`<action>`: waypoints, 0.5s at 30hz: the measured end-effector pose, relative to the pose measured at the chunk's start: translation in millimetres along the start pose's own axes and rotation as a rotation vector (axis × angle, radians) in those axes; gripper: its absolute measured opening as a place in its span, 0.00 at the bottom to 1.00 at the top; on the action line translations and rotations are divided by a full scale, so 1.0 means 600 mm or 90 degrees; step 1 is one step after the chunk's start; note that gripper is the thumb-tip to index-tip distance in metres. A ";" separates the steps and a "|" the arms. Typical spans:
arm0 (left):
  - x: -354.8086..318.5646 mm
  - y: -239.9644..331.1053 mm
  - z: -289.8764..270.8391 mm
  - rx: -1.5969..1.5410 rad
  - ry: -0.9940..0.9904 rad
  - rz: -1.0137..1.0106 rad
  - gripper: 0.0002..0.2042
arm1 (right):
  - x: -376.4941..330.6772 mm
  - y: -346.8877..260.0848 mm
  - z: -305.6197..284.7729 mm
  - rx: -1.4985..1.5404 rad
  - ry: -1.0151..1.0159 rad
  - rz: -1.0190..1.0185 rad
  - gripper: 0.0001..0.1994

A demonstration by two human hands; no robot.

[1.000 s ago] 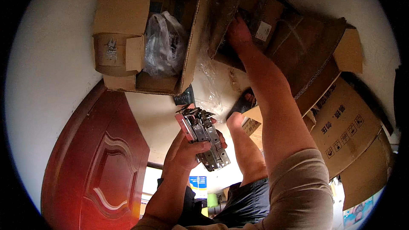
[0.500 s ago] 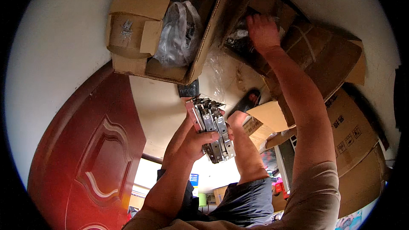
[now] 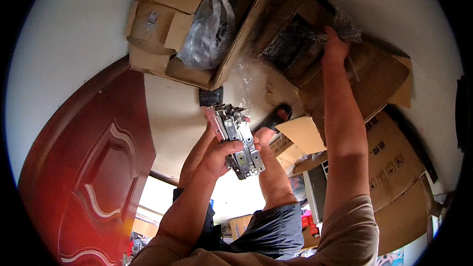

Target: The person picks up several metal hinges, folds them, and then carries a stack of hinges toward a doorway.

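My left hand [image 3: 220,158] is closed round a bundle of shiny metal fittings [image 3: 241,143], long narrow pieces with holes and darker jointed ends. My thumb presses across their near side, and some fingers show at the right edge. At the upper right, my right hand [image 3: 337,49] reaches over an open cardboard box [image 3: 318,71]. Its fingers are closed on crinkled clear plastic wrap [image 3: 351,33], which sticks out beyond them. Inside that box lies a dark, shiny, plastic-covered mass [image 3: 286,44], whose kind I cannot make out.
Another open carton [image 3: 148,64] at the upper left holds a clear plastic bag [image 3: 204,39]; small metal pieces [image 3: 152,19] lie on its flap. A red panelled door [image 3: 98,167] stands left. Flattened printed cardboard [image 3: 394,162] leans at right. My slippered feet stand on the pale floor [image 3: 172,113].
My right hand has moved rightward from inside the box to above its right side, bringing plastic wrap with it. The left hand still holds the metal fittings; the whole view has shifted slightly.
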State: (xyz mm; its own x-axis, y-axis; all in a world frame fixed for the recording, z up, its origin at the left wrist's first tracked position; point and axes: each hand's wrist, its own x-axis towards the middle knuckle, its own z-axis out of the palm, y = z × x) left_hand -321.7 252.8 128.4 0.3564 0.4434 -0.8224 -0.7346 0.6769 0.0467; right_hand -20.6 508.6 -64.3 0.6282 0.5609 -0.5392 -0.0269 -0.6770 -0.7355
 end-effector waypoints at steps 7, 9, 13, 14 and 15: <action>0.004 0.001 -0.006 -0.010 -0.012 0.007 0.39 | -0.013 -0.011 0.015 0.173 -0.017 0.073 0.43; 0.005 -0.002 -0.005 0.006 -0.009 0.008 0.38 | -0.016 0.006 0.003 0.190 -0.066 -0.025 0.44; 0.006 0.001 0.003 0.032 -0.006 -0.003 0.38 | 0.001 0.025 -0.018 0.227 -0.109 0.017 0.44; 0.005 0.000 0.000 0.026 -0.008 -0.002 0.38 | 0.003 0.022 -0.012 0.221 -0.073 0.049 0.43; 0.005 0.000 -0.001 0.021 -0.011 -0.002 0.38 | 0.004 0.021 0.001 0.216 -0.037 0.082 0.42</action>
State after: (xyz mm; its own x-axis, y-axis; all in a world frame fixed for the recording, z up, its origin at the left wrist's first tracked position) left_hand -321.3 253.8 125.5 0.3689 0.4515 -0.8124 -0.7137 0.6975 0.0636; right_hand -19.8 501.4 -75.2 0.5581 0.5142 -0.6512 -0.3648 -0.5529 -0.7492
